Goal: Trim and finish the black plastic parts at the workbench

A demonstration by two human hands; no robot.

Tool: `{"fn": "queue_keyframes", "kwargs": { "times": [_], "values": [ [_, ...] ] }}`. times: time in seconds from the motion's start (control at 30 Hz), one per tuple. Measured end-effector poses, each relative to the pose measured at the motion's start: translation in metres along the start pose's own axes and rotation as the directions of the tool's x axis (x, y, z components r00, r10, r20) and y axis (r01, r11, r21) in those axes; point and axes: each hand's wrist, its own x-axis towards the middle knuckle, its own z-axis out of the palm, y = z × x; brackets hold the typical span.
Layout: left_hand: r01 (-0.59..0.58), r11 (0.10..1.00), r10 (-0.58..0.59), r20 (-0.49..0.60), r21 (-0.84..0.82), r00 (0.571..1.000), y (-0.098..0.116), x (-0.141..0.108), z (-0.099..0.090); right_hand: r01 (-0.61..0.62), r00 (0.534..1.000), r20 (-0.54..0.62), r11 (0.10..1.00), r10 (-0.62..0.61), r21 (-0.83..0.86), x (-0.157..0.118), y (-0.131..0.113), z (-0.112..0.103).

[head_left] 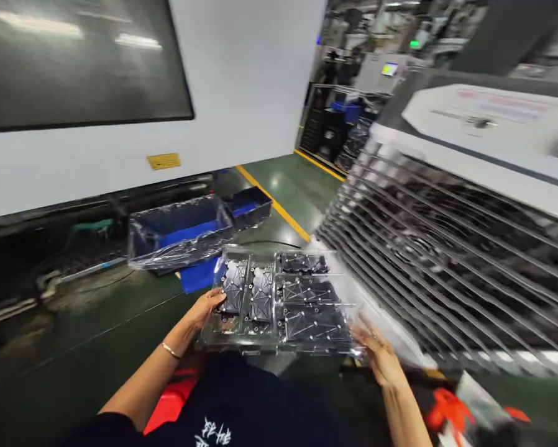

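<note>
A clear plastic tray [265,344] is held level in front of my body. Several black ribbed plastic parts [308,290] lie in its compartments, two upright on the left side and others stacked in rows on the right. My left hand [207,307] grips the tray's left edge, thumb over the top. At the right edge, my right hand [372,341] closes on the tray, slightly smeared by motion. The fingers under the tray are partly hidden.
Plastic-lined dark bins with blue inside [181,233] stand beneath a white machine panel [246,81]. A ribbed machine grille [428,248] rises close on the right. Yellow lines [283,214] mark the green floor. Red objects [449,413] sit low at right.
</note>
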Motion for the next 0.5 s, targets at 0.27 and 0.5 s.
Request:
{"fn": "queue_keyframes", "kwargs": {
  "times": [0.27, 0.5],
  "values": [
    [0.043, 0.992, -0.082, -0.346, -0.119, 0.935, 0.047, 0.059, -0.187, -0.125, 0.956, 0.236, 0.970, 0.174, -0.207, 0.130, -0.025, 0.268],
    [0.037, 0.993, -0.098, -0.636, -0.109, 0.765, 0.182, 0.130, -0.326, -0.303, 0.835, 0.410, 0.928, 0.367, -0.215, 0.238, -0.018, 0.512]
  ]
}}
